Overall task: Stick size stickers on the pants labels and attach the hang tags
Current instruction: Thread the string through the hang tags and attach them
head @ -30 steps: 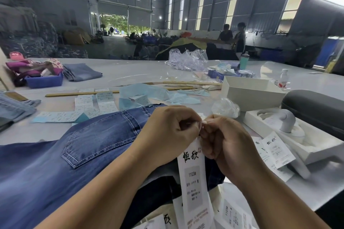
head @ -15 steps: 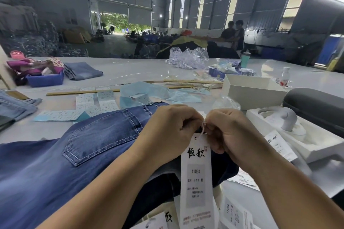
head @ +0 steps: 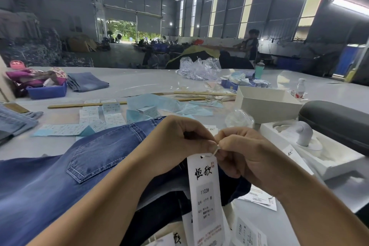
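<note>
Blue jeans (head: 85, 166) lie across the table in front of me, back pocket up. Above their waistband my left hand (head: 179, 142) and my right hand (head: 245, 156) meet, each pinching the thin white string (head: 216, 151) of a long white hang tag (head: 205, 191). The tag dangles below my fingers with black characters and "1103#" printed on it. More hang tags (head: 247, 233) lie loose near the table's front edge. Sheets of size stickers (head: 99, 116) sit beyond the jeans. The pants label is hidden under my hands.
A white box (head: 265, 104), a white foam tray (head: 319, 152) holding a white tool, and a dark case (head: 337, 124) stand at the right. Blue paper scraps (head: 159, 104), wooden sticks, plastic bags, folded jeans (head: 85, 84) and a blue bin (head: 47, 92) lie farther back.
The hang tag has shifted slightly right and hangs lower from its string. Both hands stay together at the tag's top, working the string.
</note>
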`<state>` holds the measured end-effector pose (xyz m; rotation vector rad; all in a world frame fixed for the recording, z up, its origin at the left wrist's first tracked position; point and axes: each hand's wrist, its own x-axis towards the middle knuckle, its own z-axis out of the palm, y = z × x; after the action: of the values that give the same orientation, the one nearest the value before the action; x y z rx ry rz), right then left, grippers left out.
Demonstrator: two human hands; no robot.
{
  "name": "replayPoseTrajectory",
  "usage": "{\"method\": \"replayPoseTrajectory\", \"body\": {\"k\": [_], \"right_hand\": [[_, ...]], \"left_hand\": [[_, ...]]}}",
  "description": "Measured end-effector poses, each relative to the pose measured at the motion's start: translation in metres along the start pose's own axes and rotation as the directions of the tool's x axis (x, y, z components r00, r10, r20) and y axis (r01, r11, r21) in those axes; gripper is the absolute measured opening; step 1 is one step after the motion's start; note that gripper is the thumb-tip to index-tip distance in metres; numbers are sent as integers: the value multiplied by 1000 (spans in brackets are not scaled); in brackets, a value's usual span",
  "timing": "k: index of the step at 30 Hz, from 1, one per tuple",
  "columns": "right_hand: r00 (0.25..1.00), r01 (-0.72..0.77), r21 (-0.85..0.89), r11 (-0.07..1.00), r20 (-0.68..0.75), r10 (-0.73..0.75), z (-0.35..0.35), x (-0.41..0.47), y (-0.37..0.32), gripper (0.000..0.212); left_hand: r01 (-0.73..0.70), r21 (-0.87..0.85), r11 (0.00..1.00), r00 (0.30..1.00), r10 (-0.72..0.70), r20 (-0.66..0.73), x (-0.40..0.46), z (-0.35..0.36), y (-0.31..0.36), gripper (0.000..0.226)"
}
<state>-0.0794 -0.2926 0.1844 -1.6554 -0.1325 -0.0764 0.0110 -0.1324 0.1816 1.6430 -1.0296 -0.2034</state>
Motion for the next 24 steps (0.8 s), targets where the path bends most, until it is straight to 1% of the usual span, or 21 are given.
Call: {"method": "replayPoseTrajectory", "body": {"k": [2, 5, 7, 11, 14, 16, 18, 20, 21, 22, 24], "right_hand": [[999, -3, 61, 998, 42, 0, 3, -2, -3, 11], [998, -10, 79, 997, 68, 4, 6, -5, -6, 13], [998, -18, 63, 998, 61, 14, 6, -6, -8, 12], [997, -66, -32, 997, 41, 67, 4, -10, -8, 11], [996, -88, -132, 987, -14, 87, 2, -12, -9, 11], [993, -117, -204, 972, -37, 112, 1, -12, -13, 11], [989, -149, -308, 940, -52, 140, 2, -10, -18, 15], [987, -161, -418, 894, -86, 138, 5, -6, -22, 20], [986, -161, -476, 865, -113, 121, 8, -4, -23, 22], [985, -157, -541, 826, -142, 94, 11, -1, -23, 22], [980, -130, -676, 726, -201, -11, 20, 6, -23, 19]], "left_hand": [[0, -81, 997, 1000, 1, 14, 0, -2, 2, 12], [-11, -197, 980, 999, 17, 29, -1, -3, 3, 11], [-5, -210, 978, 999, 13, 36, -1, -3, 3, 11], [5, -155, 988, 999, 1, 34, -2, 0, 3, 13], [-7, 24, 1000, 1000, 7, 6, 0, 3, 5, 20], [2, 75, 997, 999, -5, 33, 1, -3, 7, 30], [22, 98, 995, 998, -28, 60, 5, -20, 7, 36], [81, 223, 972, 996, -89, 28, 11, -44, 4, 46], [139, 308, 941, 990, -143, -11, 13, -56, -1, 55], [211, 404, 890, 977, -205, -60, 16, -67, -9, 63], [334, 607, 721, 936, -328, -125, 15, -79, -28, 71]]}}
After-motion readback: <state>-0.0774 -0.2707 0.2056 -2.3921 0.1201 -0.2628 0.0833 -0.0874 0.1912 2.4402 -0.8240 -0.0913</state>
